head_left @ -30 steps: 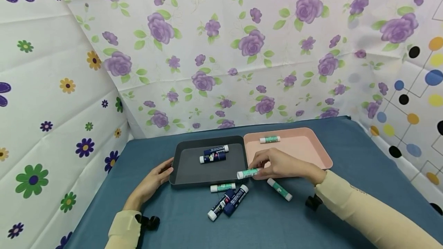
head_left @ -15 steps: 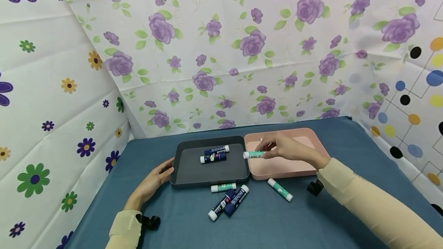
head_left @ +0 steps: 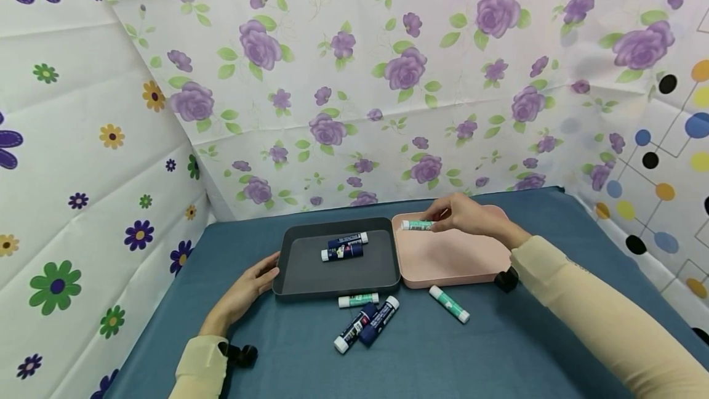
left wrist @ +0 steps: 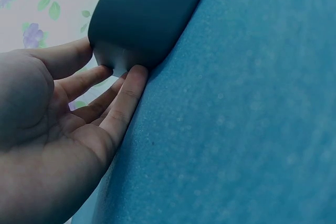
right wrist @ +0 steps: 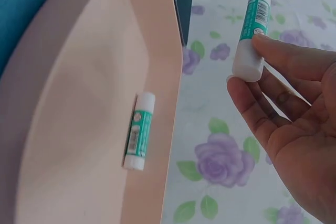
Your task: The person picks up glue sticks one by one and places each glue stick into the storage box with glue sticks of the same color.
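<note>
One green-and-white glue stick (head_left: 414, 225) is pinched between the thumb and fingers of the right hand (head_left: 467, 215), which has just carried it from the pink tray's (head_left: 460, 257) near edge towards its far left part. It appears held up, not yet laid down. A matching green glue stick (right wrist: 139, 132) lies inside that tray, so this move brings a second green one to it — a step seemingly well along but unfinished. The left hand (head_left: 246, 291) has stayed put, grasping nothing, fingers resting against the dark grey tray's (head_left: 301, 270) left end. Two navy glue sticks (head_left: 342, 252) lie in that tray; four sticks — two navy, two green — remain on the blue cloth (head_left: 277, 353) in front.
</note>
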Demonstrator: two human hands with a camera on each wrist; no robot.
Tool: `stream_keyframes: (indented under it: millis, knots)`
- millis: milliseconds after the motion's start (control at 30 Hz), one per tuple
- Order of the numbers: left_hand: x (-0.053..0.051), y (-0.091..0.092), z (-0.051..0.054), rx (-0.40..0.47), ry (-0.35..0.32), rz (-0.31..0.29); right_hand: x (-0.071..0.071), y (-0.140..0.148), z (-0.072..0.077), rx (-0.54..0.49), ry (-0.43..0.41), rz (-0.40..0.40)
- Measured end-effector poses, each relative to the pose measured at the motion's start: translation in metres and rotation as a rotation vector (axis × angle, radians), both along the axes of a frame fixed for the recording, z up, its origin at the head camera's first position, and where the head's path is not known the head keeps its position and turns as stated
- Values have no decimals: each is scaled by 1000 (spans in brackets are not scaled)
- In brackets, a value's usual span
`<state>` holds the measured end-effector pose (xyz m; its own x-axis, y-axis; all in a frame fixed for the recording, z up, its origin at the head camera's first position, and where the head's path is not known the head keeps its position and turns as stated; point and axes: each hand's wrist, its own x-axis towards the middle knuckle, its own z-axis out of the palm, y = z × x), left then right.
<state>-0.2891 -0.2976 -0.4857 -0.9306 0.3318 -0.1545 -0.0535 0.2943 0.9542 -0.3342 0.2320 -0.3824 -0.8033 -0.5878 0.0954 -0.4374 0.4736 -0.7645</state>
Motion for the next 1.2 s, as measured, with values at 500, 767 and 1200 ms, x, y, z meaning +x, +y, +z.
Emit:
stream_keyframes:
  millis: [500, 767, 1200]
  knots:
    - [0, -1, 1, 2, -4, -4, -35, 15, -7, 70, 27, -66]
    - [1, -1, 2, 14, 2, -7, -50, 27, -21, 105, 27, -114]
    - [-1, 0, 0, 9, -12, 7, -65, 40, -34, 171, 50, -121]
